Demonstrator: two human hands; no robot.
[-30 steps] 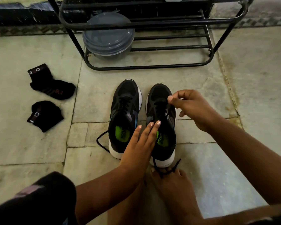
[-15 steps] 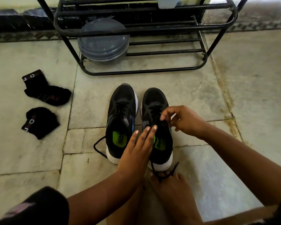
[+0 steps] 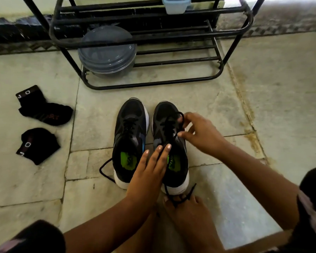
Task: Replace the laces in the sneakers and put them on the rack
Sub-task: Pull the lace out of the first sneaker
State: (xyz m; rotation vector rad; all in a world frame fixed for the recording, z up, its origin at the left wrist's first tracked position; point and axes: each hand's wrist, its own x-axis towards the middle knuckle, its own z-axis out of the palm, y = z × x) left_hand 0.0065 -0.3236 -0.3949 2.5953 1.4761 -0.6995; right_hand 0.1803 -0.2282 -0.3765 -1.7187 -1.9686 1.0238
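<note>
- Right sneaker: black upper, white sole, green insole; stands on the stone floor, toe toward the rack, just beside its pair.
- Black lace: partly threaded through the right sneaker's eyelets; a loop of it rises over the forefoot, and a loose end trails past the heel onto a bare foot.
- Right hand: over the right sneaker's forefoot; fingers curled, pinching the lace loop.
- Left hand: fingers straight and close together, resting flat on the collar edge of the right sneaker, between the two shoes; holding nothing.
- Left sneaker: same pattern, laced; one lace end curls out on the floor at its heel side.
- Rack: black metal tube frame, on the floor beyond the toes of the sneakers, apart from them.
- On the rack's lowest tier, left side: grey lidded round container. A pale blue tub sits on an upper tier.
- Two black socks: on the floor, well to the left of the sneakers.
</note>
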